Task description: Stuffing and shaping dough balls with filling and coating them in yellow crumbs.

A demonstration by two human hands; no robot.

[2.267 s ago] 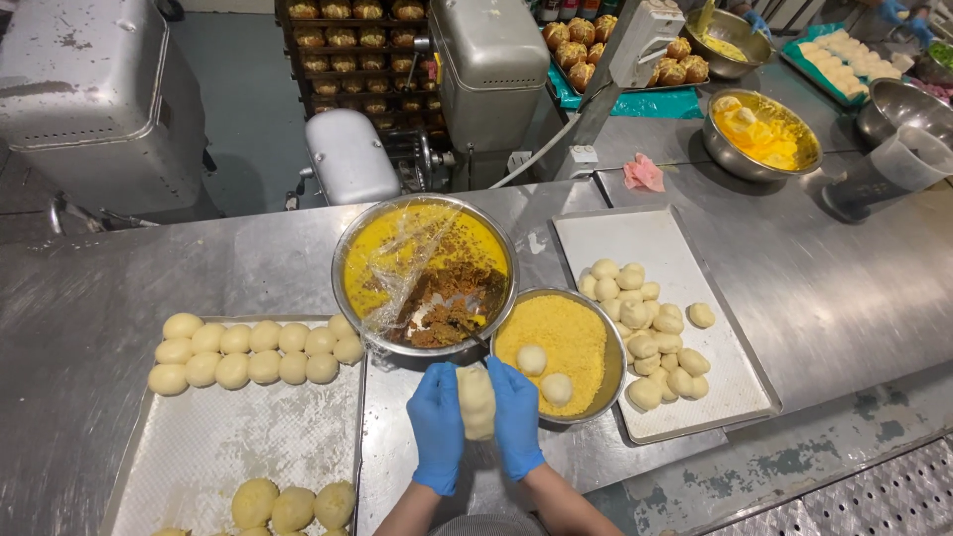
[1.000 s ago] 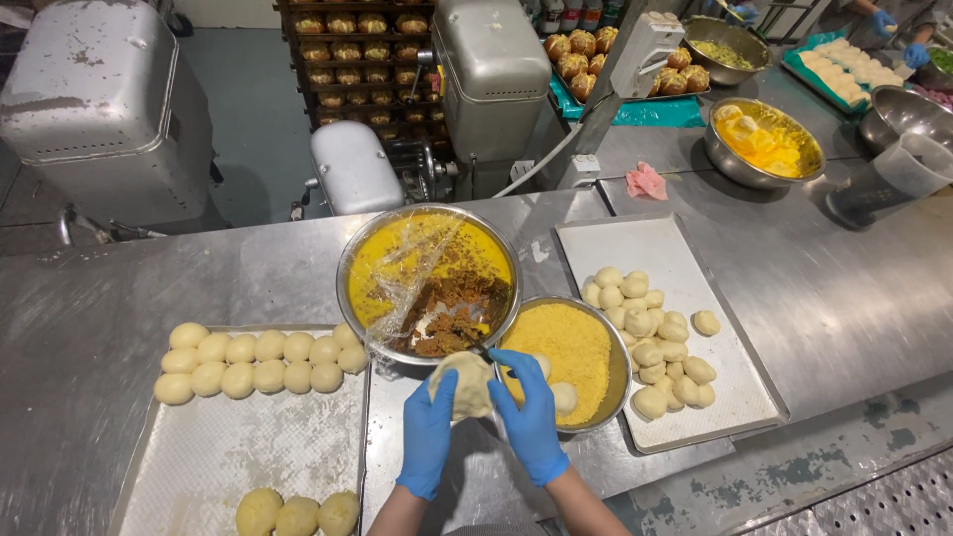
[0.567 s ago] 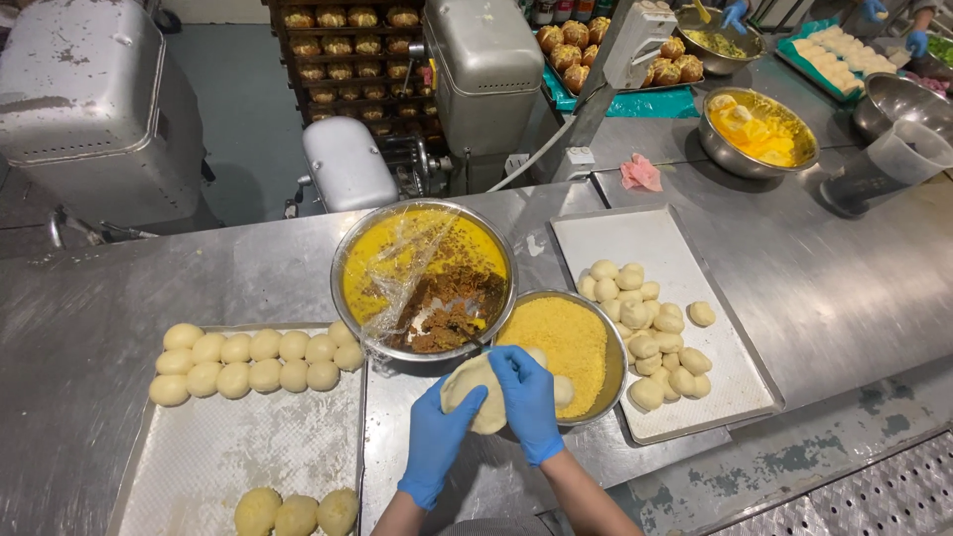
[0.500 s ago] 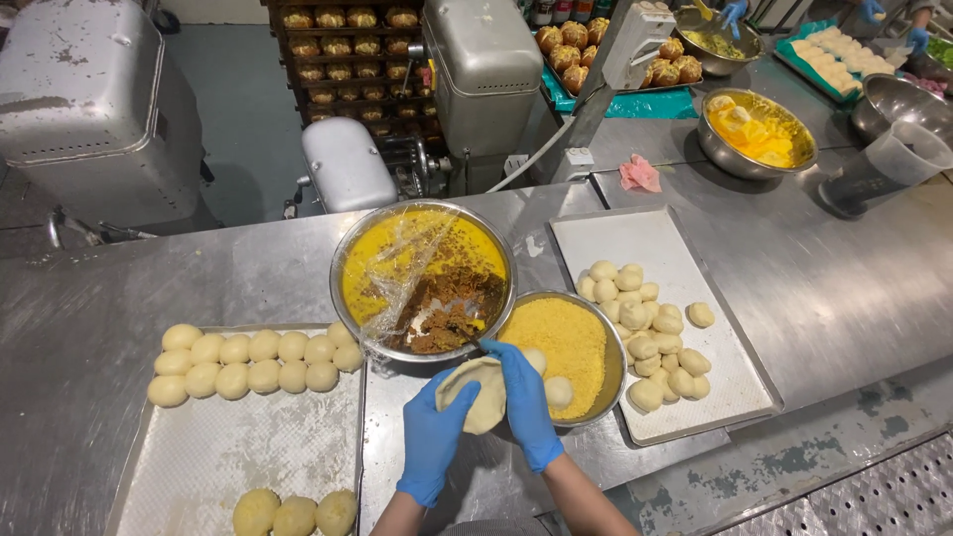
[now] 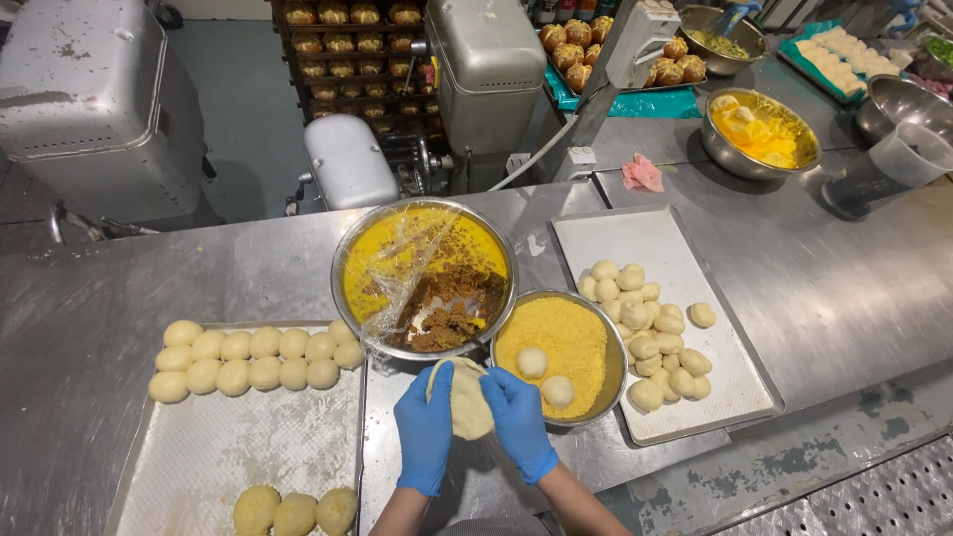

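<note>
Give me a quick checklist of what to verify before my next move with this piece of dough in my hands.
1. Both gloves on: ok, left hand and right hand gloved in blue.
2. Grip on dough piece: ok, cupped between both hands.
3. Filling sealed inside: cannot tell.
4. Crumb bowl within reach: ok, beside the right hand, two balls inside.
5. Room on left tray: ok, bare space between its rows.
6. Filling bowl supply: ok, filling left.

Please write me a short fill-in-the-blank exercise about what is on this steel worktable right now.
1. Both hands, the left hand and the right hand, wear ____ gloves.
2. Together they hold a piece of ____ over the table.
3. The crumb bowl holds ____ dough balls.
4. The tray of unshaped dough balls lies to the ____ of that bowl.

Missing words: blue; dough; two; right
</note>
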